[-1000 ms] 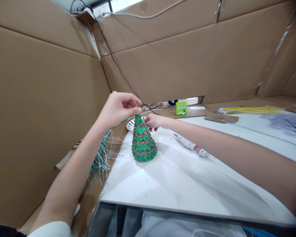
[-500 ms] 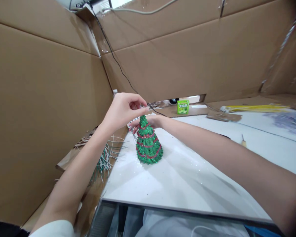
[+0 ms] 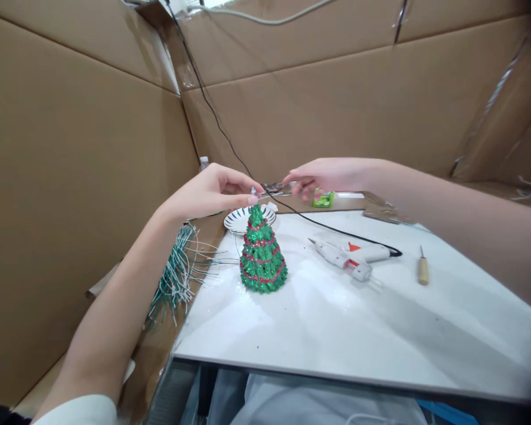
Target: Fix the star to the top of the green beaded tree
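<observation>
A small green tinsel Christmas tree [image 3: 264, 260] with red garland rings stands upright on the white tabletop. At its top, my left hand [image 3: 210, 190] pinches a small silvery tip [image 3: 253, 191] between thumb and forefinger. My right hand [image 3: 321, 177] hovers behind and to the right of the tree, in front of a green packet. Its fingers are loosely spread and partly blurred, with nothing visible in them. Partly behind the tree sits a white plate [image 3: 234, 220] with dark stripes on its rim; what lies on it is hard to make out.
A white glue gun [image 3: 343, 258] lies right of the tree, its black cable running back left. Farther right is a wooden-handled awl [image 3: 423, 270]. Green and white wire strands [image 3: 177, 277] lie beyond the left table edge. Cardboard walls [image 3: 318, 94] enclose the table; the green packet [image 3: 323, 199] sits behind it.
My right hand has moved from behind the tree up and to the right, uncovering the plate and glue gun. My left hand stays at the treetop. The view has shifted slightly.
</observation>
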Motion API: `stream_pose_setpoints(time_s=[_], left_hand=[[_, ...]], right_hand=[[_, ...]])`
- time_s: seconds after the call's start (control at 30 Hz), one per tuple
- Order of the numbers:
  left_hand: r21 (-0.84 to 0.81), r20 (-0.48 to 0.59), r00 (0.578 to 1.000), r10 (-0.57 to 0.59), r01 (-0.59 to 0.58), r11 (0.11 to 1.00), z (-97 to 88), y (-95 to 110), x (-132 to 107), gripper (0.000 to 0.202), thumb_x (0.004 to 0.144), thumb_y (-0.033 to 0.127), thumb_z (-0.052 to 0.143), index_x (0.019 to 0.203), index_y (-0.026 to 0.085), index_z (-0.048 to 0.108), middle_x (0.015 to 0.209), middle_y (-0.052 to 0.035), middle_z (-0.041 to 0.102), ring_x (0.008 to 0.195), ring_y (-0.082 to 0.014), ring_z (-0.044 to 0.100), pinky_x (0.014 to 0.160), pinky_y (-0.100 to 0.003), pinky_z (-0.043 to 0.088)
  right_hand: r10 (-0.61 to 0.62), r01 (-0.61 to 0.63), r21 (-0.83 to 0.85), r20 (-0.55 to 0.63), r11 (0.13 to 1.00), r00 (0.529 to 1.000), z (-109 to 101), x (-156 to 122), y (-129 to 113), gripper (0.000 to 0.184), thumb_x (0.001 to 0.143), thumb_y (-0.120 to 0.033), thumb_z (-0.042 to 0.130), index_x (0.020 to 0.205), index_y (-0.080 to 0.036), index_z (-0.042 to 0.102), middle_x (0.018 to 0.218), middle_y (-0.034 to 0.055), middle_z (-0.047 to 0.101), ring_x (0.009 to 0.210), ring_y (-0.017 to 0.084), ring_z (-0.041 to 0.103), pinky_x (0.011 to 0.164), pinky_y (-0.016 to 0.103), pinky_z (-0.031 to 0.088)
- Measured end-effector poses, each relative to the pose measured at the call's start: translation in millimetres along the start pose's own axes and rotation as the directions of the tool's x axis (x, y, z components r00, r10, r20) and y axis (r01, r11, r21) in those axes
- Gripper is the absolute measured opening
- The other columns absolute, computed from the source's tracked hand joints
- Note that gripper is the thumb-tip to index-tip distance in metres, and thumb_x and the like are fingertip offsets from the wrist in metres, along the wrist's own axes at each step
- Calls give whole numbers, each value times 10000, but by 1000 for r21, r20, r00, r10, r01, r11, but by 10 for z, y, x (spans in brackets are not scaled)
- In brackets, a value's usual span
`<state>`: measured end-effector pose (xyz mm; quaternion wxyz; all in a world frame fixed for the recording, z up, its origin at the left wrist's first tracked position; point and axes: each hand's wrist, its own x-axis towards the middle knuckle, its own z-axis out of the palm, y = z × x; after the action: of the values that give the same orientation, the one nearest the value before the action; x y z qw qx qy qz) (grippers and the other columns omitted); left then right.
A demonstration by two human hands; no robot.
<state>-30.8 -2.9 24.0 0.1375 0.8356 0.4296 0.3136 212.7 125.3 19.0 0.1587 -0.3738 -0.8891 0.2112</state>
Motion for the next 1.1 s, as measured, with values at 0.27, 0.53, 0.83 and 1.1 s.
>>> stream_pose_setpoints(time_s=[0.27, 0.53, 0.83, 1.1], left_hand=[[-45, -54, 997, -64, 61, 997, 84, 62, 11, 228, 750, 307, 683, 903, 140, 709, 818, -48, 707, 703, -118, 620, 639, -239, 508], [130, -241, 970, 5, 28, 991, 228, 46, 66, 261, 735, 391, 695, 821, 147, 726, 730, -45, 684, 621, -113, 576, 555, -238, 433], [286, -355, 932, 72, 34, 958, 306, -17, 99, 315, 735, 449, 680, 841, 157, 730, 735, -42, 680, 635, -122, 573, 591, -253, 445], [366, -271, 960, -63, 163, 916, -138, 35, -63, 493, 754, 573, 614, 1122, 248, 664, 1177, -41, 643, 1076, -240, 592, 914, -351, 465]], right_hand=[[284, -228, 245, -224, 942, 932, -497, -829, 1235, 381, 810, -465, 581, 1088, -222, 674, 858, 68, 657, 593, 118, 525, 449, 221, 392], [574, -612, 45, -405, 790, 711, -337, -1290, 1936, 305, 828, -401, 491, 945, -183, 669, 931, 69, 675, 705, 145, 574, 543, 248, 441], [703, -776, -35, -397, 630, 590, -326, -1442, 2657, 225, 726, -332, 608, 900, -210, 680, 993, 99, 686, 754, 231, 634, 547, 310, 475], [673, -763, -169, -381, 624, 634, -345, -1500, 2966, 66, 666, -221, 652, 714, -217, 698, 1017, 105, 701, 861, 237, 646, 758, 327, 469]])
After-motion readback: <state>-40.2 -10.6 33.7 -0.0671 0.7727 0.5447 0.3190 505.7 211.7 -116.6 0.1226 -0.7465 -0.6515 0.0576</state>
